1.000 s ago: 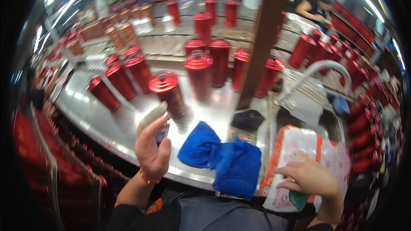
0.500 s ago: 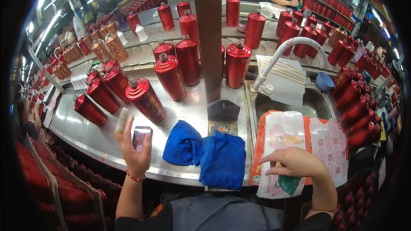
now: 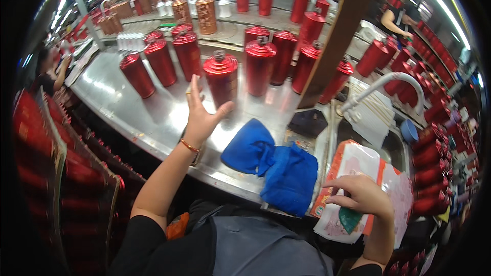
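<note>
My left hand (image 3: 200, 117) reaches forward over the metal table with fingers and thumb spread. A shiny red bottle (image 3: 221, 79) stands upright just beyond it, its lower part between thumb and fingers in the picture; whether they touch I cannot tell. Several more red bottles (image 3: 261, 66) stand around it. Bent at the wrist, my right hand (image 3: 364, 194) closes on a flat green piece (image 3: 350, 220), shaped like a small scraper, its pointed end hanging below the fingers. Under that hand lie printed plastic sheets (image 3: 358, 156), white, red and pink.
Folded blue cloths (image 3: 294, 179) lie at the table's front edge. A wooden post (image 3: 335, 36) rises behind them. To the right are a sink with a white curved tap (image 3: 391, 79) and a blue bowl (image 3: 409, 131). A person (image 3: 396, 20) works at the far right.
My left hand has moved forward toward a red bottle, its arm stretching out. My right hand keeps the green piece over the sheets. The whole view has turned left and tilted.
</note>
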Demonstrator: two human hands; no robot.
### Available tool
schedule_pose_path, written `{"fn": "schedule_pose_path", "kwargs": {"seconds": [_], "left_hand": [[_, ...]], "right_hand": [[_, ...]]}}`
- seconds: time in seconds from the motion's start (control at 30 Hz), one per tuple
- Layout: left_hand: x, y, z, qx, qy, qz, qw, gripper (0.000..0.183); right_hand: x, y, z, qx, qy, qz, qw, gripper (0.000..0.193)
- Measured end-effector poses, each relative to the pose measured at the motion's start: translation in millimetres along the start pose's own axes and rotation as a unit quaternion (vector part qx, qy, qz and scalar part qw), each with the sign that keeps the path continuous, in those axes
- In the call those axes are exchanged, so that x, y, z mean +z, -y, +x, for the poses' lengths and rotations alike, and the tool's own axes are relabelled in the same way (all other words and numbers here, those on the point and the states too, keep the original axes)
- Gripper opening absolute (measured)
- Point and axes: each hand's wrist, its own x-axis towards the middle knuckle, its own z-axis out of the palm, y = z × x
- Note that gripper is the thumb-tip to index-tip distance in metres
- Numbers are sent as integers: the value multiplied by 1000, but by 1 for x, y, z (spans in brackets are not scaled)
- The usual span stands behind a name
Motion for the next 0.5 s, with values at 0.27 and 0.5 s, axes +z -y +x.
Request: {"fn": "schedule_pose_path", "kwargs": {"seconds": [0.27,0.5], "left_hand": [[30,24,47,-9,-10,-80,997,104],[15,-28,44,-51,74,-308,947,62]], "right_hand": [[11,6,-5,27,-5,16,999,36],[11,14,-7,52,-26,58,997,36]]}}
